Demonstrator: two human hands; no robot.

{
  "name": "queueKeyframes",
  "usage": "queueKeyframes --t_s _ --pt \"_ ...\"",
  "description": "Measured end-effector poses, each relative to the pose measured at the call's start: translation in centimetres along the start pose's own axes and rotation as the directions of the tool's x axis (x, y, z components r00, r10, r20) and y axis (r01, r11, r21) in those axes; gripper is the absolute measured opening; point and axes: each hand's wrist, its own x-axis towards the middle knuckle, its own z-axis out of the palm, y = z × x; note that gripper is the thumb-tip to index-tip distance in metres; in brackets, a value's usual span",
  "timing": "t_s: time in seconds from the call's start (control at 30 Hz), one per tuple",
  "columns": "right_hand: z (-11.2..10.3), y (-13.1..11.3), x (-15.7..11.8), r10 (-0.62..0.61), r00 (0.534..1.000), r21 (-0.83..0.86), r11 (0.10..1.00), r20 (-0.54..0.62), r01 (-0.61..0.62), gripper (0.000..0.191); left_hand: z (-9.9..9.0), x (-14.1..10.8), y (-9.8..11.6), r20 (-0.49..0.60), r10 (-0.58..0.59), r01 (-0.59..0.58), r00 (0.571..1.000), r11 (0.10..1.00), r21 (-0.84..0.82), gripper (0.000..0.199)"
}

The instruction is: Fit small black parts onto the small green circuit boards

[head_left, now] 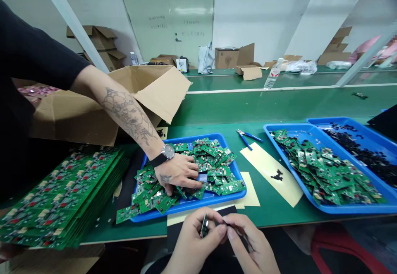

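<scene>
At the table's front edge, my left hand (198, 241) is closed around a small green circuit board (204, 225), seen nearly edge-on. My right hand (249, 243) meets it, thumb and forefinger pinched on a small black part (227, 224); its shape is mostly hidden by the fingertips. Just beyond my hands lies a blue tray (198, 203) heaped with loose circuit boards (217, 158). A co-worker's hand (178, 172), wearing a wristwatch, reaches into that tray from the left with its fingers on the boards.
Stacked board panels (62, 195) and an open cardboard box (74, 116) stand left. Blue-handled cutters (248, 137) lie behind a yellow sheet (263, 162) bearing black parts (277, 175). Right are a tray of boards (269, 135) and a tray of black parts (316, 121). A bottle (273, 75) stands behind.
</scene>
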Motion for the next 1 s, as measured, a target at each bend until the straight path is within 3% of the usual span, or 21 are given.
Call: queueKeyframes --t_s 0.17,0.27,0.37,0.5,0.6,0.7,0.8,0.9,1.0 --pt "-0.5 0.2 -0.2 -0.049 0.996 -0.010 0.999 0.069 0.050 0.015 0.0 0.0 -0.2 0.029 -0.062 0.063 0.998 0.998 -0.015 0.038" --pt "-1.6 0.1 0.3 -0.144 0.977 -0.109 0.981 0.155 0.162 0.016 -0.1 -0.1 -0.3 0.006 -0.057 0.057 0.998 0.998 0.028 0.037" --pt "-3.2 -0.3 1.0 -0.243 0.938 -0.238 0.923 0.247 0.302 0.020 -0.1 -0.5 0.2 -0.025 -0.070 0.072 0.997 0.992 0.101 0.029" --pt "-4.4 -0.6 1.5 -0.285 0.917 -0.356 0.856 0.278 0.374 0.019 0.2 -0.8 1.4 0.083 -0.138 0.121 0.987 0.977 0.176 0.019" --pt "-4.6 -0.6 1.8 -0.323 0.906 -0.446 0.792 0.274 0.417 0.018 0.4 -0.9 2.1 0.099 -0.148 0.131 0.984 0.978 0.161 0.018" --pt "-4.7 -0.5 2.0 -0.298 0.939 -0.487 0.804 0.169 0.342 0.015 0.2 -0.9 2.3 0.095 -0.143 0.128 0.985 0.980 0.155 0.021" --pt "-4.7 -0.4 1.8 -0.096 0.979 -0.329 0.932 0.178 0.152 0.014 -0.1 -0.8 2.2 0.080 -0.109 0.094 0.991 0.980 0.175 0.025" --pt "-4.0 -0.4 1.5 0.085 0.945 -0.190 0.981 0.317 -0.024 0.019 0.0 -0.8 2.1 0.067 -0.076 0.065 0.995 0.984 0.163 0.027" --pt "-3.4 -0.5 1.3 0.138 0.920 -0.222 0.973 0.367 -0.057 0.020 0.1 -0.9 2.3 0.043 -0.080 0.073 0.996 0.986 0.148 0.024"
